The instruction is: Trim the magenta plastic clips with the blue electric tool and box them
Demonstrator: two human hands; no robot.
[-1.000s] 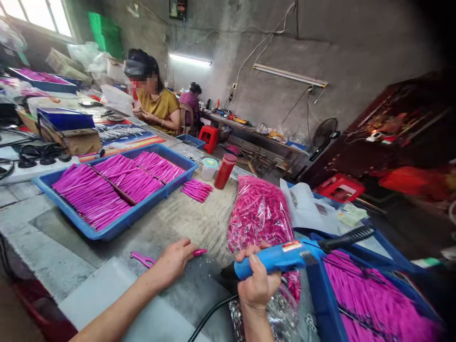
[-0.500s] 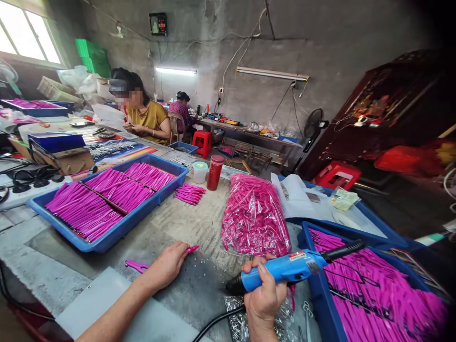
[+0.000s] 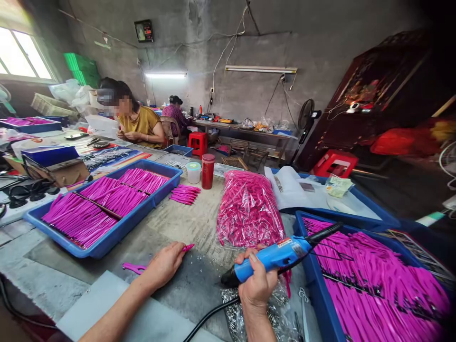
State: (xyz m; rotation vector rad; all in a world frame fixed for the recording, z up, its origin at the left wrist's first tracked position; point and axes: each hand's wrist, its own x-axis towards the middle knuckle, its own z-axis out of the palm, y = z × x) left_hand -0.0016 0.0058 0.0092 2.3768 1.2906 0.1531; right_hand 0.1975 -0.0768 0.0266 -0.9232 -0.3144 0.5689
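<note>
My left hand (image 3: 164, 263) rests on the worktable, its fingers closed on a magenta strap (image 3: 188, 247). The strap's pointed end sticks out past my fingertips, and its looped tail (image 3: 133, 268) shows on the other side of the hand. My right hand (image 3: 258, 280) is wrapped round a blue electric screwdriver (image 3: 274, 259), which lies slantwise with its black nose down toward the left. Beneath this hand is a clear bag of small metal parts (image 3: 235, 316). Several tiny metal rings (image 3: 201, 261) are scattered between my hands.
Blue trays of magenta straps stand at left (image 3: 103, 247) and right (image 3: 302, 266). A stuffed plastic bag (image 3: 249, 209), a red jar (image 3: 207, 172), a small tub (image 3: 193, 173) and scissors (image 3: 303, 308) lie around. A black cord (image 3: 210, 316) crosses the front. Two people sit farther back.
The whole view has shifted slightly, with the scene moving left. The screwdriver's nose is slightly farther left; both hands keep their holds.
</note>
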